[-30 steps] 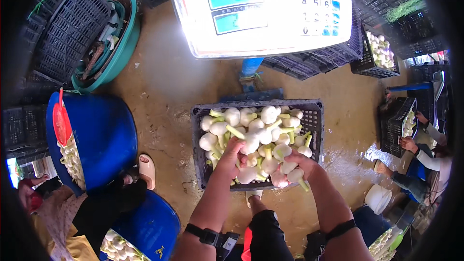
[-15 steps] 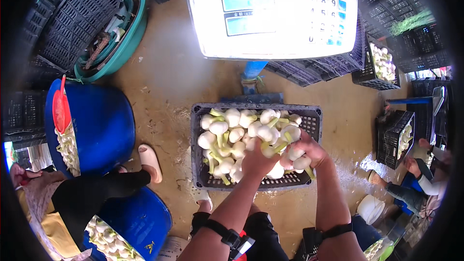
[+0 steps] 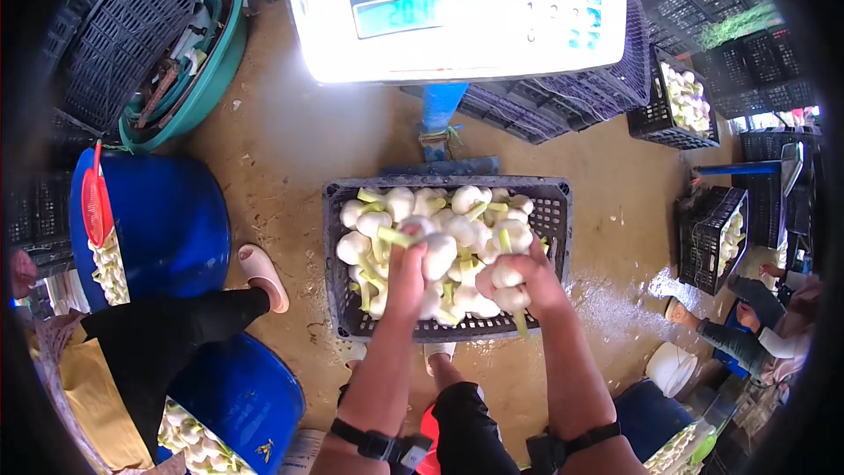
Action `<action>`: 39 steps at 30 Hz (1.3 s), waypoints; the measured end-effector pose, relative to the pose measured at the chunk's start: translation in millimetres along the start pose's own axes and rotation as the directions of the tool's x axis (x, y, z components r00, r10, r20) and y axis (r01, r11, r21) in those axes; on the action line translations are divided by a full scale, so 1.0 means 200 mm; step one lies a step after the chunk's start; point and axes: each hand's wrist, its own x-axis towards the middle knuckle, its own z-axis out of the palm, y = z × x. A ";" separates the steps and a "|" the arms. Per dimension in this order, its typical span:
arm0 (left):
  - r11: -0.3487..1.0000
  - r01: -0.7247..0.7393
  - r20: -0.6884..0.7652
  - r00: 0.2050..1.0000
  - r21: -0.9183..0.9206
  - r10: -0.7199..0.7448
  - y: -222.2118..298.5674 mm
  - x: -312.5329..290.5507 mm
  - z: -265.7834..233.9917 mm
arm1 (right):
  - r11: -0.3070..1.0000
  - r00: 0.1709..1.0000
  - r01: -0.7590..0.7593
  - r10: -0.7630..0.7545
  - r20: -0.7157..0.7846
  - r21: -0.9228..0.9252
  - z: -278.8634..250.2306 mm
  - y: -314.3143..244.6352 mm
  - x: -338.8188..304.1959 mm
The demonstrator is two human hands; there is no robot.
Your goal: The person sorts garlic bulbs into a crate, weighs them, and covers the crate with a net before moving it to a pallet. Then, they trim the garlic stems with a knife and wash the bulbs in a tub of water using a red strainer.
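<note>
Below me, a dark plastic crate (image 3: 552, 209) is heaped with white garlic bulbs (image 3: 470, 200) that have short green stems. My left hand (image 3: 406, 277) is closed around garlic bulbs (image 3: 439, 255), raised over the left middle of the heap, with a pale green stem sticking out to the left. At the right side of the crate, my right hand (image 3: 538, 280) grips garlic bulbs (image 3: 507, 277), one stem hanging down toward the near rim. My fingers partly cover the bulbs in both hands, so their exact number is hidden.
A lit scale display (image 3: 475, 18) stands on a blue post (image 3: 440, 110) beyond the crate. Blue tubs (image 3: 167, 220) with garlic and a person's dark-clad leg (image 3: 176, 325) are at left. More black crates (image 3: 712, 237) and another person (image 3: 765, 334) are at right.
My left hand has come up from the heap and moved left with garlic bulbs in it. My right hand keeps its bulbs and has shifted slightly left. The view has shifted a little.
</note>
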 end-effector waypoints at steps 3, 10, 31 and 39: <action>0.925 -0.167 0.002 0.984 0.341 0.177 -0.07 0.22 -0.12 | 0.988 0.996 -0.031 0.017 -0.093 -0.151 0.16 0.06 0.14; 0.950 -0.236 -0.051 0.967 0.206 0.252 -0.23 0.29 0.07 | 0.983 0.992 -0.091 0.076 -0.098 -0.157 0.07 0.05 0.28; 0.854 -0.209 -0.283 0.956 -0.476 0.076 -0.20 0.07 0.20 | 0.958 0.959 0.262 -0.246 -0.140 0.118 0.25 0.17 0.01; 0.794 -0.325 -0.318 0.932 -0.514 0.176 -0.08 -0.42 0.10 | 0.948 0.951 0.307 -0.300 -0.079 0.088 0.41 0.19 -0.43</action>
